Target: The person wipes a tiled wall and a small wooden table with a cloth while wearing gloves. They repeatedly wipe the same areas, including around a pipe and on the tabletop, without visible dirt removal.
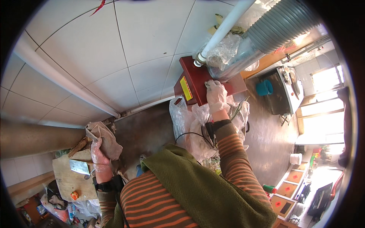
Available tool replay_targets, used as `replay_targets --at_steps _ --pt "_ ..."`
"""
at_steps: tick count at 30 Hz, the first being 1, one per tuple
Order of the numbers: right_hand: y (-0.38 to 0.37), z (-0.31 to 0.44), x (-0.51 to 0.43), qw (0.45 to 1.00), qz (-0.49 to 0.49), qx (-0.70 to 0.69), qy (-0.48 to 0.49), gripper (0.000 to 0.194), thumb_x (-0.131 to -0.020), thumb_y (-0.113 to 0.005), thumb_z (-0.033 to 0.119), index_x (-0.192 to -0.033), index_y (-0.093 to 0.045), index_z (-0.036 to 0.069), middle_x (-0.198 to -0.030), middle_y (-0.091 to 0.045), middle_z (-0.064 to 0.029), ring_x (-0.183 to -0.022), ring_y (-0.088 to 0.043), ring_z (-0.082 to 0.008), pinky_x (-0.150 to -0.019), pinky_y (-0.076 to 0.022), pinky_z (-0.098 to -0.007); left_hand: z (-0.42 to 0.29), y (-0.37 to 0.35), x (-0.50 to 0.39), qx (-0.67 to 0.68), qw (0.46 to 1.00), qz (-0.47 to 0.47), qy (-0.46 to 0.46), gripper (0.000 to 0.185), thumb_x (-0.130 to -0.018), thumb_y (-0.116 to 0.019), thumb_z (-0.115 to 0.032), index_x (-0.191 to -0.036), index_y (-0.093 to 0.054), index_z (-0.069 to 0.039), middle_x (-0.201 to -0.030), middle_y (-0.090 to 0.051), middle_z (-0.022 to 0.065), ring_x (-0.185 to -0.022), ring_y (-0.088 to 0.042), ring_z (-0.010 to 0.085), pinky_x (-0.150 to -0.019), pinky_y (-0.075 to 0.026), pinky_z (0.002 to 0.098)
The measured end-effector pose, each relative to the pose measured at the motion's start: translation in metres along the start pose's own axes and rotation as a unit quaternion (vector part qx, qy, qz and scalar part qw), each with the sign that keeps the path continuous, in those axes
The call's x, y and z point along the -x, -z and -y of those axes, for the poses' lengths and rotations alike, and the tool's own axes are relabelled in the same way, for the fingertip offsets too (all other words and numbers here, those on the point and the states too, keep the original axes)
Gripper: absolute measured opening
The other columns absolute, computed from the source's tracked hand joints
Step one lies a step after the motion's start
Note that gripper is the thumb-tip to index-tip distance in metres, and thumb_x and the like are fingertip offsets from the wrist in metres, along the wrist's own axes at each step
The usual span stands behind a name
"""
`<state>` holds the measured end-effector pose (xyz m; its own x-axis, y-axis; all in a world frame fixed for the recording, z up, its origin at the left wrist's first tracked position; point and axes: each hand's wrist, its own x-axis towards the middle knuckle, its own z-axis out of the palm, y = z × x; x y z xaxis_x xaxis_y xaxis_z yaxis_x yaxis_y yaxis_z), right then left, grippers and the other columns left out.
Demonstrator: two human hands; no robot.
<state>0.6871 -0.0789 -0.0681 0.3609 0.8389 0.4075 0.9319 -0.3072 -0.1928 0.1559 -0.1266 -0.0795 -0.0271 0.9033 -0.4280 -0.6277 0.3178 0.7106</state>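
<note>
My right hand [216, 95], in a thin clear plastic glove, presses on the top of a dark red box [196, 81] with curled fingers. What lies under those fingers, if anything, is hidden. A yellow label with writing [186, 88] is on the box's side. At the left, my left hand [98, 145] is also in clear plastic and grips a greyish-beige cloth [104, 136], which covers its fingers. Beside that arm, a cleaver [79, 167] lies on a wooden board [61, 182]. Near the board's lower edge is a small orange-red item [74, 195].
A grey corrugated hose [282, 25] and a white pipe [225, 31] come down at the red box. Plastic bags [182, 119] crowd below it. A white pipe [65, 82] runs along the tiled wall [151, 31]. At right are a teal bucket [264, 87] and cabinets [288, 189].
</note>
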Motion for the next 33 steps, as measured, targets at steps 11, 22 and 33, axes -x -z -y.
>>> replay_targets --at_steps 11,22,33 --pt "-0.010 0.033 -0.038 0.995 0.051 0.047 0.074 0.019 -0.089 -0.054 0.017 -0.096 -0.070 0.011 -0.105 -0.068 -0.0124 -0.097 -0.066 -0.0323 -0.081 -0.0543 -0.0435 0.005 -0.044 -0.004 -0.023 0.996 0.080 0.045 0.052 -0.083 -0.067 -0.014 -0.133 -0.054 -0.006 -0.124 -0.061 0.0080 -0.111 -0.060 0.0271 -0.096 -0.050 0.0423" --pt "0.038 0.001 0.007 0.987 0.067 0.054 -0.138 0.028 -0.087 -0.050 0.016 -0.107 -0.069 0.014 -0.114 -0.065 -0.0103 -0.105 -0.061 -0.0350 -0.089 -0.0499 -0.0454 -0.010 -0.030 -0.003 -0.083 0.995 0.043 0.022 0.051 -0.084 -0.066 -0.016 -0.133 -0.053 -0.005 -0.125 -0.060 0.0100 -0.115 -0.058 0.0283 -0.097 -0.049 0.0445" --pt "0.048 0.031 0.011 0.954 -0.102 -0.281 -0.036 0.037 -0.088 -0.064 0.007 -0.124 -0.059 -0.001 -0.109 -0.064 -0.0194 -0.094 -0.067 -0.0295 -0.080 -0.0540 -0.0364 -0.019 -0.046 -0.005 -0.087 0.990 0.104 0.045 0.048 -0.085 -0.065 -0.016 -0.130 -0.055 -0.004 -0.124 -0.061 0.0097 -0.113 -0.059 0.0282 -0.097 -0.048 0.0440"
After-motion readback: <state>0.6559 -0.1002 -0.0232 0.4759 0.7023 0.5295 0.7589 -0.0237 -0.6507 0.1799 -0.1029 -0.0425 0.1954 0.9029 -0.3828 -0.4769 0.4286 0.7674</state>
